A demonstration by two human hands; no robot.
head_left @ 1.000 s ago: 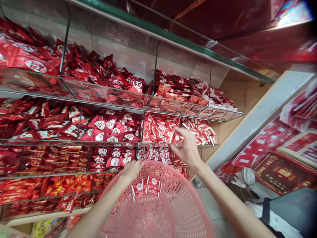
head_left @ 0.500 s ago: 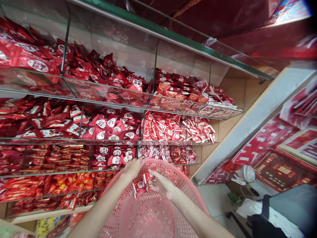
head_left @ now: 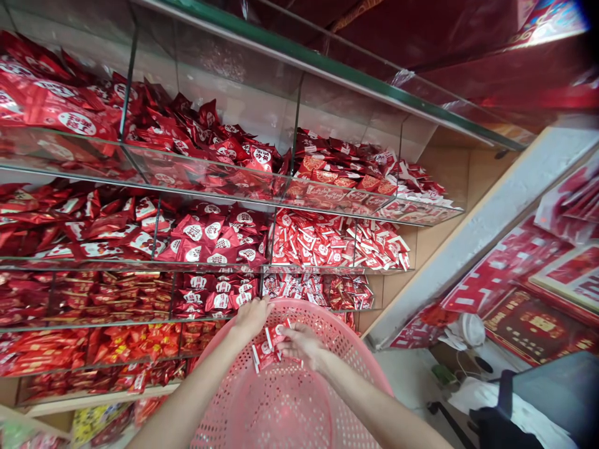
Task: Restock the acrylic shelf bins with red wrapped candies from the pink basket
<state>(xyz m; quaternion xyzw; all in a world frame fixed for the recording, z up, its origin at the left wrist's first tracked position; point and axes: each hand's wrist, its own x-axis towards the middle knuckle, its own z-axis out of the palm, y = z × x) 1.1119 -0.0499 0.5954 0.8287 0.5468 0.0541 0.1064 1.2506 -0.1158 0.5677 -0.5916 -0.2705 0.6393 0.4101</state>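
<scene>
My left hand (head_left: 253, 317) is closed over the far rim of a pink perforated plastic basket (head_left: 367, 365). Inside the basket's mouth, my right hand (head_left: 305, 347) pinches a small red-and-white wrapped sweet packet (head_left: 277, 335). A second red packet (head_left: 264, 355) shows just below and left of it, beside the fingers; whether the hand grips that one too cannot be made out. A bit of red wrapper also peeks out under the right fingers. Bare pink plastic shows across the basket's bottom.
Ahead rise glass-fronted shelves (head_left: 224, 198) with compartments full of red wrapped packets (head_left: 206, 234). A pale slanted post (head_left: 468, 243) ends them on the right. Beyond it stand red boxes (head_left: 538, 324) and a dark chair (head_left: 505, 411). Yellow packages (head_left: 96, 424) lie low at left.
My right hand has turned slightly, and the packet in its fingers has shifted a little left and shows more of its face. My left hand stays on the rim.
</scene>
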